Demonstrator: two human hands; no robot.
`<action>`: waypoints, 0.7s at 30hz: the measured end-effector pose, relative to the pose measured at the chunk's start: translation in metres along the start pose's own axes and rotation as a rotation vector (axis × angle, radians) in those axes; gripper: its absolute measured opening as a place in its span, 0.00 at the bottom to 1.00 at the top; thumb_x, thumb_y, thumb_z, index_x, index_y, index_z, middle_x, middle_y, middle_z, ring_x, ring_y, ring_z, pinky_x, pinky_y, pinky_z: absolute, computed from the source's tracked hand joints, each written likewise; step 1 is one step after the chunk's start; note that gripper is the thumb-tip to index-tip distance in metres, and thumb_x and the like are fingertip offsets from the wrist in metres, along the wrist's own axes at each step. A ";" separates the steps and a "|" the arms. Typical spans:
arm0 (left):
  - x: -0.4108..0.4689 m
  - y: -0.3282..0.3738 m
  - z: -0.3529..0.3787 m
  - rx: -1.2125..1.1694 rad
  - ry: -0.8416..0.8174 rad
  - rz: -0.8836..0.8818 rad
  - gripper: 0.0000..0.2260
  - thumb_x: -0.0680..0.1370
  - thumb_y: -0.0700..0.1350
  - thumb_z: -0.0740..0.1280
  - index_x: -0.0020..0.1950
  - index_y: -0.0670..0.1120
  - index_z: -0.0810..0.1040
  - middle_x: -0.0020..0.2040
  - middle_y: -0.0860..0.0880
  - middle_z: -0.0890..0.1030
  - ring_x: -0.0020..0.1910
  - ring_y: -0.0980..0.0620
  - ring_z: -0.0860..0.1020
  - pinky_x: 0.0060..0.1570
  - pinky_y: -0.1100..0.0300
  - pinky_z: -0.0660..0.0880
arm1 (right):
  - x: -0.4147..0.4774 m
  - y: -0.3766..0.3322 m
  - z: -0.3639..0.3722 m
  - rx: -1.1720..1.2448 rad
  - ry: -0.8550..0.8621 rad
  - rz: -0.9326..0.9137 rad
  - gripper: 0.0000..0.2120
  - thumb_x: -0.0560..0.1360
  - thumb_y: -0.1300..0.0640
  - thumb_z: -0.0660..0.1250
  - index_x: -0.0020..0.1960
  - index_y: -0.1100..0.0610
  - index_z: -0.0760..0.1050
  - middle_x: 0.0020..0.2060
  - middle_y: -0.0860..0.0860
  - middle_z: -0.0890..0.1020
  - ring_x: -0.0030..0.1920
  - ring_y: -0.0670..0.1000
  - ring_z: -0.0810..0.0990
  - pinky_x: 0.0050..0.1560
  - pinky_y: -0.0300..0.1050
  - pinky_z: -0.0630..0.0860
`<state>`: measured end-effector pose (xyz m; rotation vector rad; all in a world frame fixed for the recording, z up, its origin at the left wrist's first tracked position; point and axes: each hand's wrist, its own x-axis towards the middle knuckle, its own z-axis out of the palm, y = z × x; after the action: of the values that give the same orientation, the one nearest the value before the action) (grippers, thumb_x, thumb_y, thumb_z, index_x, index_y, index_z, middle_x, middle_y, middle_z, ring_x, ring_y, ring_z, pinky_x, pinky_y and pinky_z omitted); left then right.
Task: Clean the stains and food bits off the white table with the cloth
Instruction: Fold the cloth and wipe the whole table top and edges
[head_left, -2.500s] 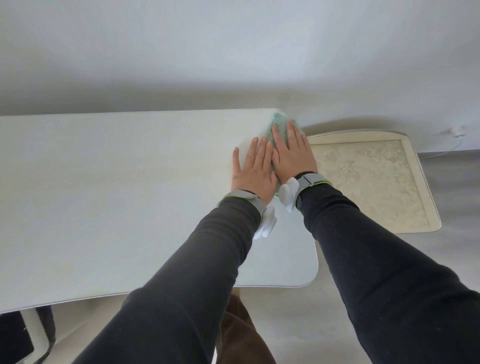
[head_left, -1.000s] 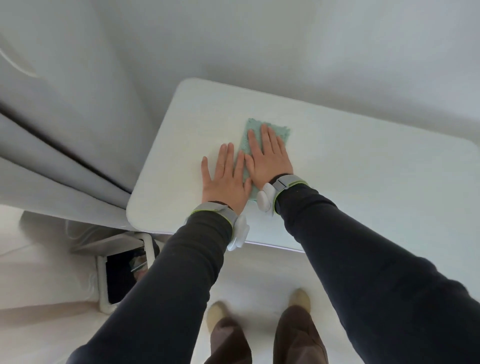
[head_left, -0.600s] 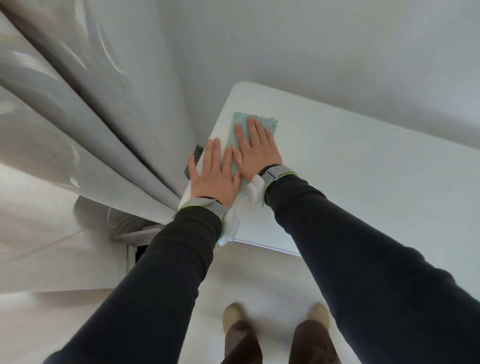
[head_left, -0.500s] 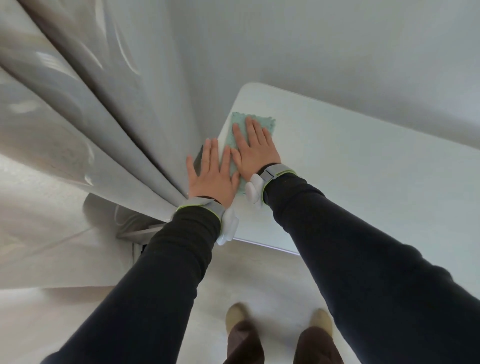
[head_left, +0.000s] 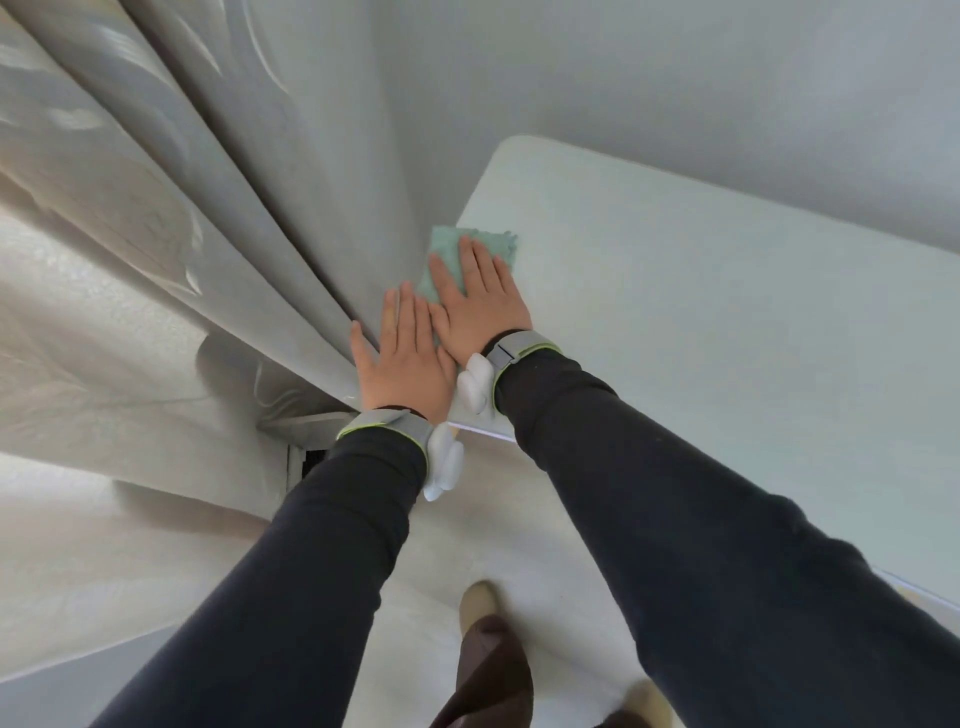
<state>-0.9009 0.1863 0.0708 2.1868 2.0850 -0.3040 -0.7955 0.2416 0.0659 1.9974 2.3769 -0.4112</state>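
A pale curtain (head_left: 171, 218) is seen hanging just left of the white table (head_left: 701, 312), its folds touching the table's left edge. The left hand (head_left: 402, 358) is laid flat with fingers spread, grasping nothing, against the curtain at that edge. Beside it, the right hand (head_left: 480, 301) is pressed flat and open upon the green cloth (head_left: 441, 254), which is held down, not gripped, at the table's left edge and partly overhangs it. No stains or food bits can be made out on the table. If pushed further left, the cloth could be slid off the edge, or crumbs swept into the curtain.
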 end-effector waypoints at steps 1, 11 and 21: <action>-0.009 0.005 0.003 -0.006 0.002 -0.008 0.26 0.81 0.50 0.40 0.78 0.46 0.40 0.79 0.50 0.39 0.77 0.52 0.37 0.74 0.41 0.41 | -0.009 0.003 0.001 0.002 0.001 -0.011 0.27 0.81 0.46 0.45 0.78 0.50 0.44 0.78 0.57 0.42 0.78 0.55 0.41 0.78 0.51 0.40; -0.065 0.081 0.015 -0.051 0.072 -0.002 0.26 0.81 0.49 0.41 0.78 0.45 0.40 0.78 0.51 0.37 0.77 0.53 0.36 0.74 0.42 0.39 | -0.083 0.064 0.001 0.003 0.026 -0.004 0.28 0.81 0.46 0.45 0.78 0.54 0.43 0.78 0.54 0.45 0.78 0.52 0.43 0.78 0.49 0.41; -0.116 0.194 0.017 -0.071 0.065 0.155 0.26 0.82 0.50 0.42 0.78 0.46 0.40 0.78 0.52 0.37 0.77 0.53 0.36 0.74 0.43 0.37 | -0.178 0.166 -0.002 -0.008 0.076 0.130 0.28 0.81 0.47 0.46 0.78 0.56 0.45 0.78 0.54 0.47 0.78 0.52 0.45 0.78 0.50 0.44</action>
<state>-0.7135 0.0593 0.0667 2.3282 1.9106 -0.1454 -0.6012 0.0947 0.0667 2.1866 2.2678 -0.3272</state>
